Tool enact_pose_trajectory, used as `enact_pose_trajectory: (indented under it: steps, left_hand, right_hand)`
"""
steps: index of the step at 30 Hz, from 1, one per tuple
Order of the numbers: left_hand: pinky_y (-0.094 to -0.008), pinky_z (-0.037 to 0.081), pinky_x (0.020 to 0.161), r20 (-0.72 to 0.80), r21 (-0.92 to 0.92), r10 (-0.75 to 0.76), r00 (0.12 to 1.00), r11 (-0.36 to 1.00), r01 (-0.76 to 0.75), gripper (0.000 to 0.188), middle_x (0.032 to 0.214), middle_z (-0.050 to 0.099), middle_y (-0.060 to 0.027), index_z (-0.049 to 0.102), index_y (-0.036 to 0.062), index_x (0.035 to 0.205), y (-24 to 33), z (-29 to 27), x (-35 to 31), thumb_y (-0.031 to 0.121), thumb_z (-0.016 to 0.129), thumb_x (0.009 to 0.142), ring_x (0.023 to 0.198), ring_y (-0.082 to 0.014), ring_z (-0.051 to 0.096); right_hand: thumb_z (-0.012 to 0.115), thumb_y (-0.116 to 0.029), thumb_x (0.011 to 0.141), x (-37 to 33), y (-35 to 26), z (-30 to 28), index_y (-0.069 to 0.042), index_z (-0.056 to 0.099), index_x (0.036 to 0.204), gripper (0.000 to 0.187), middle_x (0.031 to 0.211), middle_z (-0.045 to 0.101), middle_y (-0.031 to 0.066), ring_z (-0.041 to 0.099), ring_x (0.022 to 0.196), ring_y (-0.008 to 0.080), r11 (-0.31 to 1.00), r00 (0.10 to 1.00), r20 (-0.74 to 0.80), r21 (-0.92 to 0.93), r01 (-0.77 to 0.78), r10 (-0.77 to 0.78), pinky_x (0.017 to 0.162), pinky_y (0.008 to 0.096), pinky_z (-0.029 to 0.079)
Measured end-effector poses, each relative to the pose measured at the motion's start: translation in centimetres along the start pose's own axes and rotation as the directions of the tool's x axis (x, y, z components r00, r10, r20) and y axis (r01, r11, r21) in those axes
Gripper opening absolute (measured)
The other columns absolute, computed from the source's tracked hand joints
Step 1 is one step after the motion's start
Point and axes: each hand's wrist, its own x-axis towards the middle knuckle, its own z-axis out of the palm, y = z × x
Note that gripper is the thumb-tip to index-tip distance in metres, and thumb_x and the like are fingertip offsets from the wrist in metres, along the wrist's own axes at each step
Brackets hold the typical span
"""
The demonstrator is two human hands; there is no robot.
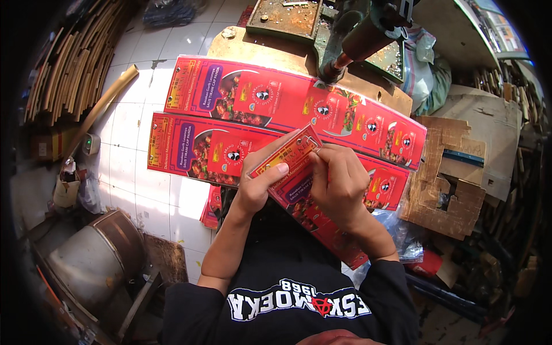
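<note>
My left hand (257,181) grips one end of a long red printed cardboard strip (299,198), its thumb flat on the printed face. The strip slants across my body, its far end low against my shirt. At the upper corner of that same end, the fingers of my right hand (343,183) are pinched together. A thin pale line shows along the edge there, but what the fingertips grasp is too small to tell. Beyond my hands lie two rows of matching red strips, a far row (293,106) and a near row (168,152), partly hidden behind my hands.
A machine with a dark cylindrical head (368,40) stands over the wooden tabletop (241,49), beside a metal tray (284,20) of small parts. Torn cardboard (420,190) lies at right. A metal drum (98,247) stands lower left, and stacked boards (80,57) upper left.
</note>
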Motion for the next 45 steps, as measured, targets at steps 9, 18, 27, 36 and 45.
enact_pose_trajectory:
  steps: [9, 18, 27, 36, 45]
  left_hand:
    - [-0.0306, 0.043, 0.099, 0.0, -0.025, -0.001, 1.0, 1.0, 0.001, 0.057, 0.123, 0.061, -0.0202, 0.042, -0.01, 0.137, -0.3, 0.0, 0.0, 0.012, 0.05, 0.085, 0.113, -0.0211, 0.059]
    - [-0.0304, 0.045, 0.097, -0.014, 0.035, 0.003, 1.0, 0.999, -0.002, 0.059, 0.119, 0.063, -0.02, 0.042, -0.0092, 0.138, 0.0, 0.2, 0.1, 0.012, 0.049, 0.084, 0.11, -0.0211, 0.061]
    - [-0.0297, 0.046, 0.095, -0.034, 0.089, 0.048, 0.998, 0.995, -0.044, 0.059, 0.117, 0.064, -0.0194, 0.043, -0.0091, 0.137, -0.3, 0.2, 0.1, 0.013, 0.049, 0.083, 0.106, -0.0201, 0.062]
    - [-0.0304, 0.045, 0.097, -0.051, -0.006, 0.028, 0.998, 1.0, -0.029, 0.059, 0.119, 0.062, -0.02, 0.043, -0.0105, 0.136, -0.2, 0.3, -0.2, 0.013, 0.049, 0.083, 0.109, -0.0216, 0.061]
    - [-0.0315, 0.043, 0.099, -0.055, -0.06, 0.023, 0.998, 0.998, -0.026, 0.057, 0.122, 0.061, -0.0202, 0.044, -0.0111, 0.135, -0.3, 0.5, -0.4, 0.014, 0.05, 0.085, 0.112, -0.0222, 0.059]
  right_hand:
    - [0.067, 0.003, 0.079, 0.3, 0.0, -0.4, 0.001, 0.057, 0.085, 0.012, 0.077, 0.06, 0.0141, 0.06, 0.067, 0.0276, 1.0, 0.999, 0.045, -0.011, 0.029, -0.029, 0.058, 0.0347, 0.05]
    - [0.061, 0.001, 0.072, 0.3, -0.5, -0.4, 0.002, 0.056, 0.084, 0.013, 0.075, 0.054, 0.0127, 0.055, 0.065, 0.0251, 0.964, 0.984, 0.153, -0.235, 0.129, -0.094, 0.055, 0.0329, 0.048]
    - [0.059, -0.002, 0.067, -1.0, -0.1, 1.0, 0.001, 0.056, 0.082, 0.015, 0.074, 0.053, 0.011, 0.055, 0.063, 0.0212, 0.91, 0.976, 0.118, -0.357, 0.213, -0.182, 0.052, 0.03, 0.046]
    - [0.059, -0.002, 0.069, -0.8, -0.3, 0.6, -0.001, 0.055, 0.08, 0.012, 0.073, 0.053, 0.01, 0.054, 0.063, 0.0211, 0.953, 0.979, 0.102, -0.233, 0.194, -0.174, 0.052, 0.0301, 0.045]
    - [0.066, 0.002, 0.079, -0.2, -0.6, -0.6, -0.001, 0.055, 0.081, 0.012, 0.074, 0.057, 0.0116, 0.058, 0.064, 0.0264, 0.991, 0.988, 0.142, -0.118, 0.07, -0.053, 0.053, 0.0361, 0.046]
